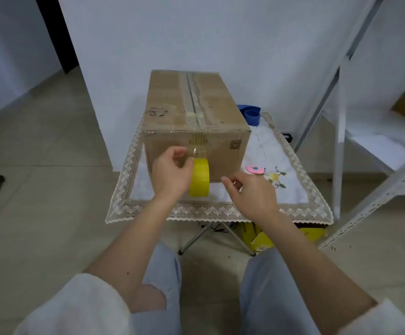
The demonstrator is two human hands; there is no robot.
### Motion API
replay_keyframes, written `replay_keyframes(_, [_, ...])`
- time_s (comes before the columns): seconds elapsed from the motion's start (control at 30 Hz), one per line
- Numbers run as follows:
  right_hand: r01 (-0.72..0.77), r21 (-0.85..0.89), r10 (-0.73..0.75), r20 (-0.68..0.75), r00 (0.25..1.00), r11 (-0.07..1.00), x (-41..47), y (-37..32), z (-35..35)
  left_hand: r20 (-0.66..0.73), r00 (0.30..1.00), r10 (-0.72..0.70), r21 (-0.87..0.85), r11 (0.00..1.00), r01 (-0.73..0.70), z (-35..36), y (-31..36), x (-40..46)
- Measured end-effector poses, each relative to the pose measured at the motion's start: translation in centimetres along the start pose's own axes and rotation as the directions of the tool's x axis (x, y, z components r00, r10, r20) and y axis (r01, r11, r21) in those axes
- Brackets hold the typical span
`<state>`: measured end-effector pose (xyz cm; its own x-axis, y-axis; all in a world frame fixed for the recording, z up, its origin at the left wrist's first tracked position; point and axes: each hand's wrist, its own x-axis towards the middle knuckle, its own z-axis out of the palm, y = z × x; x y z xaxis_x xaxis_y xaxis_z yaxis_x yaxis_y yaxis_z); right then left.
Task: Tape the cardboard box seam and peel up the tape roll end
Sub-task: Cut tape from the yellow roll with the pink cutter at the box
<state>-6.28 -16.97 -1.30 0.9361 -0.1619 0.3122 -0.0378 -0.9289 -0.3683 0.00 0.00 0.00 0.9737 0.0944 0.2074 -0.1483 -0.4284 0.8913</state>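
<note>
Tape roll (199,177) held by left hand (171,174) fingers (187,165).

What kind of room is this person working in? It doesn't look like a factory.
Probably a spare room at home, used for packing. A cardboard box sits on a small folding table with a lace-edged cloth, a bare metal shelving rack stands beside it, and the floor is tiled.

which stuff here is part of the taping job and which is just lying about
In the job:
cardboard box
yellow tape roll, held by the left hand
right hand, empty, beside the roll

Lying about:
pink round item on the tablecloth
blue container behind the box
metal shelf
</note>
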Motion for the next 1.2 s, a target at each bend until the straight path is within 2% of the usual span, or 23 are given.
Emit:
replay_keyframes(0.2, [-0.208, -0.052, 0.212, 0.104, 0.972, 0.977, 0.8, 4.0, 1.3, -0.026, 0.971, -0.239, -0.139, 0.962, 0.233, 2.4, -0.3, 0.5])
replay_keyframes(0.3, [-0.271, -0.044, 0.274, 0.087, 0.958, 0.962, 2.2, 6.9, 2.3, -0.025, 0.943, -0.333, -0.210, 0.924, 0.321, 3.3, -0.6, 0.9])
replay_keyframes(0.53, [-0.304, -0.039, 0.306, 0.064, 0.950, 0.952, 6.2, 10.0, 4.8, -0.024, 0.918, -0.395, -0.306, 0.877, 0.370, 4.3, -1.0, 1.5])
replay_keyframes(0.63, [-0.299, -0.114, 0.306, 0.053, 0.951, 0.948, 7.8, 10.1, 5.1, -0.008, 0.915, -0.404, -0.329, 0.865, 0.379, 4.4, -0.9, 1.5])
replay_keyframes(0.77, [-0.280, -0.330, 0.343, 0.147, 0.928, 0.901, 9.4, 10.6, 6.0, 0.029, 0.904, -0.426, -0.350, 0.843, 0.408, 4.3, -0.9, 1.5])
replay_keyframes(0.87, [-0.295, -0.360, 0.355, 0.114, 0.928, 0.885, 10.0, 10.5, 6.4, 0.040, 0.902, -0.431, -0.348, 0.840, 0.416, 4.2, -0.8, 1.4])
replay_keyframes(0.93, [-0.292, -0.290, 0.324, 0.069, 0.943, 0.911, 10.1, 10.4, 6.5, 0.041, 0.902, -0.430, -0.338, 0.844, 0.417, 4.1, -0.8, 1.4])
replay_keyframes(1.03, [-0.294, -0.078, 0.298, 0.043, 0.954, 0.953, 9.7, 10.0, 6.4, 0.036, 0.903, -0.428, -0.329, 0.848, 0.415, 4.1, -0.9, 1.5])
replay_keyframes(1.13, [-0.285, 0.102, 0.291, -0.042, 0.956, 0.953, 8.8, 9.2, 6.0, 0.040, 0.901, -0.431, -0.347, 0.840, 0.417, 4.1, -0.5, 1.3])
replay_keyframes(1.2, [-0.287, 0.259, 0.319, -0.087, 0.944, 0.922, 8.0, 8.3, 5.6, -0.012, 0.890, -0.456, -0.392, 0.821, 0.415, 4.0, -0.3, 1.1])
